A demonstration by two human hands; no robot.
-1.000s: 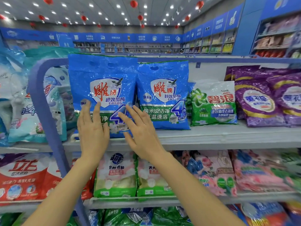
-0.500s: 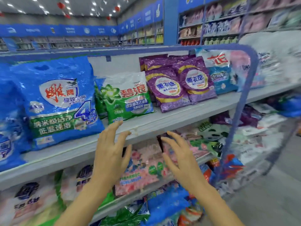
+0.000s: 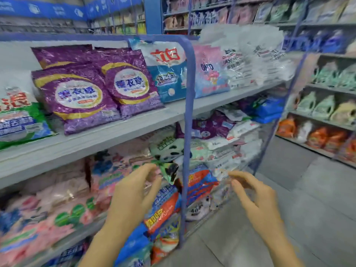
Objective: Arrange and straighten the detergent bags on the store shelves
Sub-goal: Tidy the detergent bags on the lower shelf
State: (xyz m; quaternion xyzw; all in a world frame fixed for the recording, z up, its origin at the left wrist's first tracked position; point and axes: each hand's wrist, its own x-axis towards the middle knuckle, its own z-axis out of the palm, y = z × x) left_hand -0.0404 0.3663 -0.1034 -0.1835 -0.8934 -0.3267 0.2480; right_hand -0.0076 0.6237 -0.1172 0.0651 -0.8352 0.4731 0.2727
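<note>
My left hand [image 3: 133, 193] and right hand [image 3: 258, 199] hover empty, well apart.
My fingers [image 3: 143, 170] are loosely curled and grip nothing, held in the air in front of the pink bags [image 3: 57, 205] low down. On the upper shelf [image 3: 100, 135] two purple detergent bags [image 3: 77, 97] lean side by side, with a green bag [image 3: 17, 120] on their left and a blue and white bag [image 3: 165, 74] on their right, by the blue post [image 3: 187, 112].
</note>
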